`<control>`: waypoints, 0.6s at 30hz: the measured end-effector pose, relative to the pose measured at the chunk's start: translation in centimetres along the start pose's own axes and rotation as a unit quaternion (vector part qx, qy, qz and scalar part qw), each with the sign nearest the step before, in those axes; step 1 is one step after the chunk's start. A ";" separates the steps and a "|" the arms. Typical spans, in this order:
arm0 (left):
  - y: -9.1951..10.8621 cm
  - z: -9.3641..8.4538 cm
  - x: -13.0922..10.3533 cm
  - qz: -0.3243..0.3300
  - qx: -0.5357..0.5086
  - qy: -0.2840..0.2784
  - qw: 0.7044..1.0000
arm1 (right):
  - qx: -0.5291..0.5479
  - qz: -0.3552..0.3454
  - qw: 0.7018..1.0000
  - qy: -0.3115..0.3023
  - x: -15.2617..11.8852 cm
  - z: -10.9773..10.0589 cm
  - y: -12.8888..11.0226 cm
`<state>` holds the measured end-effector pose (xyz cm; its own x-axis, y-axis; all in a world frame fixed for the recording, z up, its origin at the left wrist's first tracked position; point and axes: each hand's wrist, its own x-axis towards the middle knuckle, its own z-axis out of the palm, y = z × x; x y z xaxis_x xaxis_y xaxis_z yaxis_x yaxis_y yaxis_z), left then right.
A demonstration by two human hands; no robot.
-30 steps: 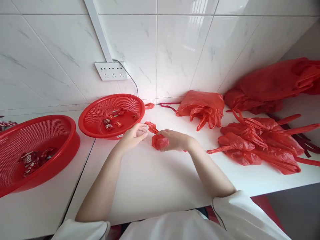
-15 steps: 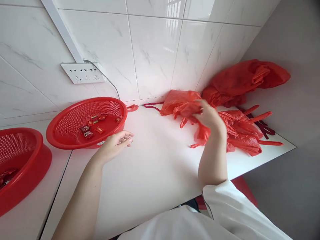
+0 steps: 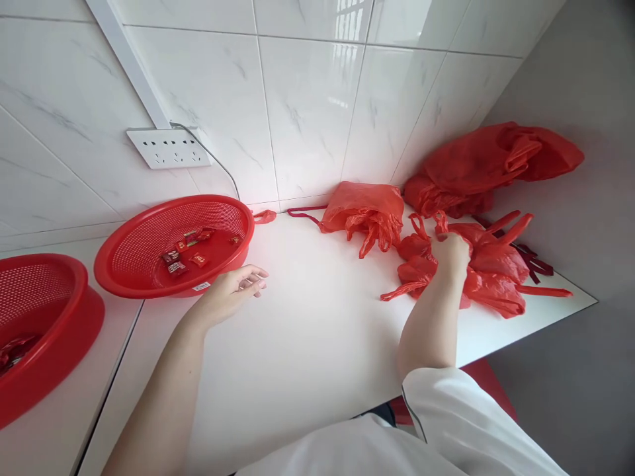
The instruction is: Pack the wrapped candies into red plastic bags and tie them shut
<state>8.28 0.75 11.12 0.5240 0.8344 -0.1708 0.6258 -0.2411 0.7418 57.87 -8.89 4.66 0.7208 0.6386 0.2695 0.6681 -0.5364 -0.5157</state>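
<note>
My right hand [image 3: 450, 256] is closed on a red plastic bag [image 3: 418, 248] within a cluster of similar bags on the right of the white table. Bag handles stick up beside its knuckles, and its fingertips are hidden. Just left of this cluster, another red plastic bag [image 3: 364, 208] lies slumped by the wall with its handles bunched forward. My left hand [image 3: 235, 289] hovers beside a round red plastic basket [image 3: 119, 268], fingers loosely bent and apart, holding nothing. Several small wrapped sweets [image 3: 176, 268] lie on the basket's floor.
A second red basket [image 3: 74, 330] with dark red packets stands at the far left. Large red bags [image 3: 476, 158] are heaped in the back right corner. A dark red ribbon [image 3: 307, 211] lies by the tiled wall, below and right of a socket panel [image 3: 169, 148].
My right hand has moved right and down from the bag by the wall to the clustered bags, and closed there. My left hand has stayed in place.
</note>
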 end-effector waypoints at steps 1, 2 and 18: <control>0.0 0.0 0.0 0.001 0.001 -0.001 1.000 | 0.007 0.013 1.000 0.019 0.2 -0.1 -0.6; 0.0 0.0 0.0 0.002 0.002 -0.001 1.000 | 0.014 0.026 0.999 0.038 0.3 -0.2 -1.5; 1.1 0.0 -1.0 0.001 0.014 -0.032 0.999 | 0.109 -0.110 0.941 -0.301 -4.1 10.8 -15.3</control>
<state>8.51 -0.34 12.13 0.5605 0.8007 -0.2115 0.6401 -0.2569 0.7241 42.65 2.71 2.65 0.2900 0.9532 -0.0860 0.6877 -0.2700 -0.6740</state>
